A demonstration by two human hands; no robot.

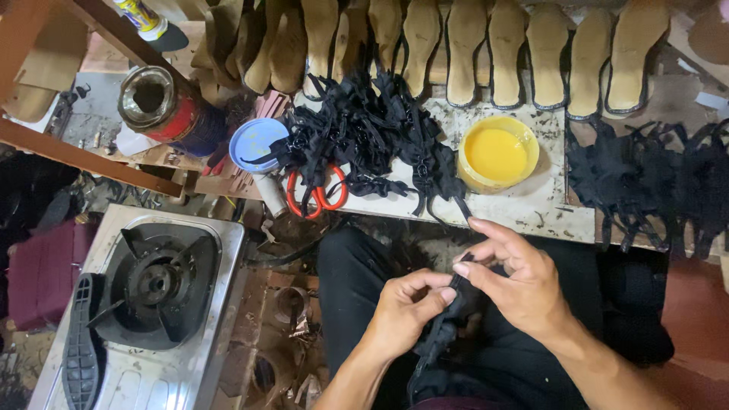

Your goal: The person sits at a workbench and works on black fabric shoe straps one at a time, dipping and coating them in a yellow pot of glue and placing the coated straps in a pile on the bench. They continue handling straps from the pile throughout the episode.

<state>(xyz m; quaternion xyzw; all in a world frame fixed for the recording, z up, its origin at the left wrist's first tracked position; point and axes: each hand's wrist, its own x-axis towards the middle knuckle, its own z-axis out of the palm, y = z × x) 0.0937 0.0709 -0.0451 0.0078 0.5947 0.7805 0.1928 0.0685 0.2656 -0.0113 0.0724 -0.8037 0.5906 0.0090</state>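
A black strap piece was pinched between both hands, left hand and right hand, just below the surface, where a pile of black straps beside the yellow glue bowl seemingly awaited handling.

Dim indoor light overall, brightest on the desk top and the yellow glue bowl. Soft glare on the steel gas stove. Lap area and left edge fall into deep shadow. Black straps lose detail; slight wide-angle bending at edges.
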